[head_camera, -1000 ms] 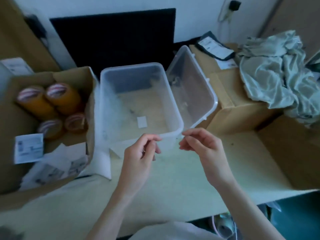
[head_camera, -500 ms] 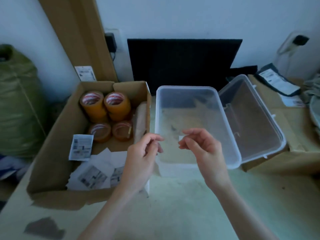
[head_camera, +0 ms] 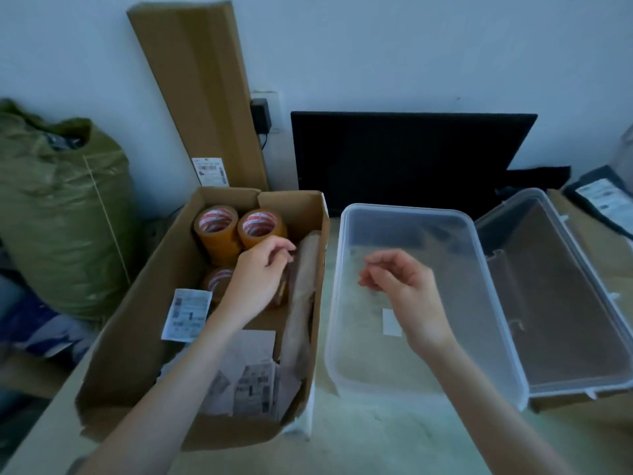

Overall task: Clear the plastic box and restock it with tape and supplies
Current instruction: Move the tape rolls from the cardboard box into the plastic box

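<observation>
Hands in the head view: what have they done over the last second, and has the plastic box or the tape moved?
The left hand has moved left from the box's near rim into the cardboard box, reaching the tape rolls; no grip is visible yet. The right hand now hovers over the plastic box, loosely curled, holding nothing visible. The box, its lid alongside and the tape rolls stayed put.

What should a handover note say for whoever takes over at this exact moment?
Left hand: inside the cardboard box, fingers curled loosely over the tape rolls, nothing gripped yet as far as I can see.
Right hand: hovers over the plastic box, loosely curled, apparently empty.
Plastic box: open, lid lying to its right, apparently holding only a small white slip.
Done: box looks nearly cleared.
Left: remove the slip, move tape and supplies across.
</observation>
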The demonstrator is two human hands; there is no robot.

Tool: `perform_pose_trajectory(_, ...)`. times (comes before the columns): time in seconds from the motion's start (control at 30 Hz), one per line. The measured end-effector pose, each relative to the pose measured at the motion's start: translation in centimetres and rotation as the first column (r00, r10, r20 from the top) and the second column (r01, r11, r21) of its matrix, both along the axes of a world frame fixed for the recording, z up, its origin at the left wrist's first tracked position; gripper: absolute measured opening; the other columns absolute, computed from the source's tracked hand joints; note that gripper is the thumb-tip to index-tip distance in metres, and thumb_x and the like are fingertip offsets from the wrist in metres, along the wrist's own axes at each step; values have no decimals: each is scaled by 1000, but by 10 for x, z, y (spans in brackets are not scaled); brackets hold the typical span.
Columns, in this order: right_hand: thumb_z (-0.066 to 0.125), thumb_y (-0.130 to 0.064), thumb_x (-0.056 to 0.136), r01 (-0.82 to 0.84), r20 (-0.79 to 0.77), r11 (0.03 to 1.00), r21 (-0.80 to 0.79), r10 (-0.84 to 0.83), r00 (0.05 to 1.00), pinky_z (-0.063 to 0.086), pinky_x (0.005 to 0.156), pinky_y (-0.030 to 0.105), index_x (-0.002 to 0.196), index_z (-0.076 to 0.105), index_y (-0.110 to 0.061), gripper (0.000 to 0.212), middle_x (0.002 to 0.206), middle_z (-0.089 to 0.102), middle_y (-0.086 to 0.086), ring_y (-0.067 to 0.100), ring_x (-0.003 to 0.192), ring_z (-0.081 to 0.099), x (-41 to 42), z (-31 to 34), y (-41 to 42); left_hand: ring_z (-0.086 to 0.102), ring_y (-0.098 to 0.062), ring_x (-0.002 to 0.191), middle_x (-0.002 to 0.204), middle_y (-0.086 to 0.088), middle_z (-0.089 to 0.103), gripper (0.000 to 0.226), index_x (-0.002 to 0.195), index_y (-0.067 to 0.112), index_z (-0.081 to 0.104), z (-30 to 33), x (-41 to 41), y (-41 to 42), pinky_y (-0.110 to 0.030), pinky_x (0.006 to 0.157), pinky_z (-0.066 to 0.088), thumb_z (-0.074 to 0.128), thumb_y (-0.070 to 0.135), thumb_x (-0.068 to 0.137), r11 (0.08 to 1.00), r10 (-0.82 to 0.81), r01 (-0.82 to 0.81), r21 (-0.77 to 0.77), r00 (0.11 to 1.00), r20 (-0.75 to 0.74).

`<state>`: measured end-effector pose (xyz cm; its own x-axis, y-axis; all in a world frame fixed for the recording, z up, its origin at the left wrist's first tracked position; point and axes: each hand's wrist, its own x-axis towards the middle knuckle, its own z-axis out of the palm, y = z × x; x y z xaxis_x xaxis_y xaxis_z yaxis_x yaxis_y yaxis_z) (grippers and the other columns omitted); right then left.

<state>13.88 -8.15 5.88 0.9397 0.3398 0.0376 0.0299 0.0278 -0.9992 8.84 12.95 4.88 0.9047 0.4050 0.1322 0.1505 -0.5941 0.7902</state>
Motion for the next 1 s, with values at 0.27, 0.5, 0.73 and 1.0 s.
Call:
perform_pose_trajectory(0.27, 58, -3, 91, -116, 194, 960, -256, 169, 966, 52, 81, 19, 92, 65, -19, 17, 90, 69, -1, 11, 88, 65, 70, -10, 74, 33, -31, 132, 137, -8, 42, 35, 130, 21, 48, -44, 55, 110, -48, 107, 30, 47, 26, 96, 826, 178, 14, 563, 942, -285)
perform_pose_trajectory(0.5, 57, -8, 90, -251, 283, 745, -618, 509, 813, 45, 92, 24, 116, 60, -15, 27, 119, 60, 2, 12, 108, 55, 111, -40, 153, 30, -31, 135, 145, -10, 35, 51, 140, 16, 37, -65, 69, 170, -47, 110, 28, 53, 28, 92, 770, 287, 86, 632, 838, -464)
perform_pose_trajectory(0.73, 53, -21, 93, -162, 249, 450, -878, 720, 648, 22, 113, 43, 141, 41, -23, 49, 149, 38, 4, 21, 141, 27, 126, -67, 199, 31, -26, 135, 142, -8, 42, 41, 134, 16, 40, -78, 69, 190, -46, 110, 30, 48, 30, 96, 754, 186, 218, 620, 834, -520)
perform_pose_trajectory(1.0, 45, -16, 96, 5, 200, 231, -973, 836, 511, 12, 114, 51, 132, 47, -16, 36, 139, 46, 6, 22, 137, 31, 123, -76, 221, 28, -27, 135, 137, -10, 46, 31, 126, 15, 44, -80, 75, 202, -46, 107, 35, 48, 26, 97, 804, 106, 262, 534, 820, -562)
